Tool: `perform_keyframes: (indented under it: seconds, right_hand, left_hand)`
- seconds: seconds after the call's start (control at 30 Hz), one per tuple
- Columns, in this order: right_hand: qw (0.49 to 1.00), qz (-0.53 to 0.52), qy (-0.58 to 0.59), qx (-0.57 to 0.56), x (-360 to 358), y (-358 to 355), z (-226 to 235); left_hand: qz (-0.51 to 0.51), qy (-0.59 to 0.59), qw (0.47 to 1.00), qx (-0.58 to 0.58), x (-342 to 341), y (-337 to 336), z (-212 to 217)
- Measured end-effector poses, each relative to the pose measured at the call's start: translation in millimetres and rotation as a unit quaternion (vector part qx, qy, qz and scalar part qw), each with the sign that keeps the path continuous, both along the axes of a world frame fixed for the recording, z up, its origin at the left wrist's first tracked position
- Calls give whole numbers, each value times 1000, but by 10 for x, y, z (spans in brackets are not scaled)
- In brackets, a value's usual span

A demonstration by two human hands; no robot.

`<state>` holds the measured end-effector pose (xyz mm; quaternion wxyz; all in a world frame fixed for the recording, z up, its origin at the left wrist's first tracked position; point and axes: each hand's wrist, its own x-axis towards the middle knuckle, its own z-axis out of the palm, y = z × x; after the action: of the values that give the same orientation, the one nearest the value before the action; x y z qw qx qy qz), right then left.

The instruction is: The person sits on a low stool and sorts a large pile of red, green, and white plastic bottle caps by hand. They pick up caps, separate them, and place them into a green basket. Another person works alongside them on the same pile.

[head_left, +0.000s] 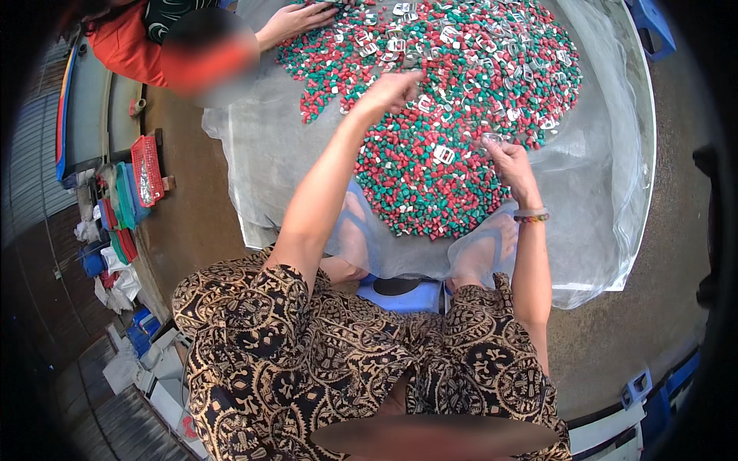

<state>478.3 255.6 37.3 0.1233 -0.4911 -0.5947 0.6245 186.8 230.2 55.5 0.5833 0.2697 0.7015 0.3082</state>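
Observation:
A wide heap of small red, green and white chips point(430, 200) lies before me, with silvery metal buckles mixed into it. My left hand point(390, 95) reaches over the heap's middle, its index finger stretched out and the other fingers bent; I see nothing held in it. My right hand point(510, 163), with bracelets at the wrist, pinches a silvery buckle point(493, 138) at the heap's right side. Between my hands a loose pale buckle point(443, 154) rests on the chips. More buckles point(396, 44) lie among the chips farther away.
Under the heap spreads a sheer grey mesh cloth point(592, 192), covering my feet. A co-worker's hand point(300, 21) touches the heap's far left. A blue stool point(403, 295) is below me; another blue stool point(653, 29) stands far right. A red basket point(147, 170) is at left.

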Motion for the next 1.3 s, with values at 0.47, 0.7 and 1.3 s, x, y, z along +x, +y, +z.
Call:
perform_keyframes:
  seconds: [0.47, 0.7, 1.3]
  right_hand:
    - [912, -165, 339, -162, 435, 86, 335]
    - [944, 22, -171, 282, 109, 26, -450]
    - [686, -344, 520, -374, 695, 195, -267]
  left_hand:
    - [-225, 360, 892, 154, 440, -163, -142]
    - [-243, 242, 927, 152, 321, -272, 50]
    - [-367, 343, 847, 172, 784, -439, -70]
